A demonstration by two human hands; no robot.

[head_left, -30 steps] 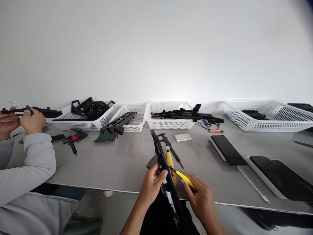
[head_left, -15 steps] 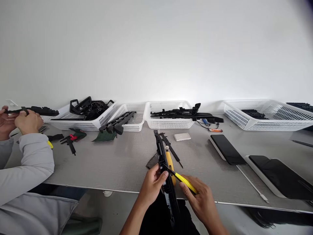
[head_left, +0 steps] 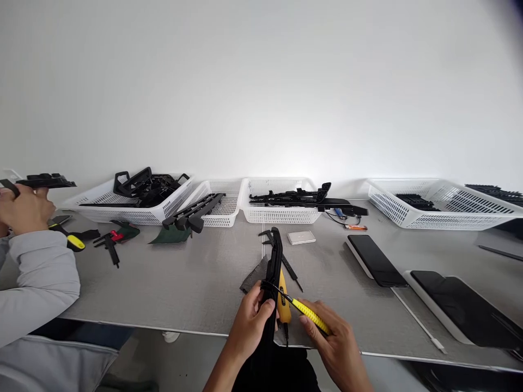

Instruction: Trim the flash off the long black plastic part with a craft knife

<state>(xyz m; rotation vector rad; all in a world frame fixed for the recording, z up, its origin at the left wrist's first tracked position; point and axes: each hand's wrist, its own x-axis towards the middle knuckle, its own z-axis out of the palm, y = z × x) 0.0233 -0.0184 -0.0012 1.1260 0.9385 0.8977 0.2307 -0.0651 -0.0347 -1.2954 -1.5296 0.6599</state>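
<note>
My left hand (head_left: 249,321) is wrapped round a long black plastic part (head_left: 274,267) that stands on edge and points away from me over the table's front edge. In my right hand (head_left: 333,340) I pinch a thin tool with a yellow handle (head_left: 310,314); its dark tip touches the black part just above my left fingers. A yellow-handled screwdriver (head_left: 283,300) lies on the table right behind the part. A dark grey cloth scrap (head_left: 254,276) lies to its left.
White baskets (head_left: 281,213) with black parts line the wall. Two dark flat panels (head_left: 373,258) lie at the right with a white cable (head_left: 414,316). A small white box (head_left: 301,237) sits mid-table. At the left, a person in a grey sleeve (head_left: 38,272) holds a black part; small tools lie nearby.
The black part has swung more upright in my left hand, its far end now nearer to centre. The view tilted slightly. The person at left raised their part further left.
</note>
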